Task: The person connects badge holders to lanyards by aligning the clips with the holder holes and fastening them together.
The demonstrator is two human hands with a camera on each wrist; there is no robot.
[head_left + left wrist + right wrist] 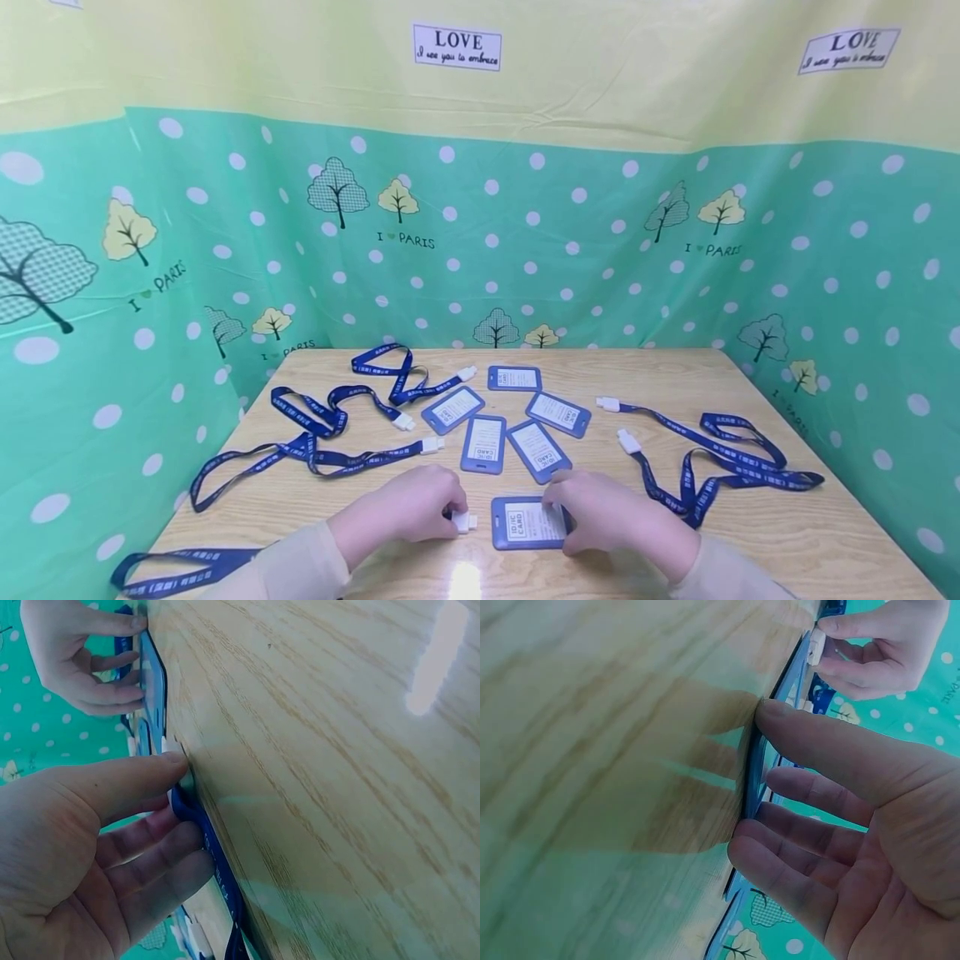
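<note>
At the front of the table, my left hand (422,505) pinches the white plastic clip (464,522) of a blue lanyard between thumb and fingers. In the left wrist view the lanyard's strap (217,851) runs from the clip past the fingertips along the table. Just to the right lies a blue badge holder (517,542) with a white ID/IC card face, its slotted end toward the clip but apart from it. My right hand (600,517) grips that holder at its right end, thumb on the near edge and fingers on the far one.
Beyond the hands, several more badge holders (482,444) lie loosely grouped on the wooden table (570,367). Several blue lanyards (367,458) with white clips spread over the left side, and others (738,467) over the right. Green and yellow patterned cloth (495,217) encloses the table's back and sides.
</note>
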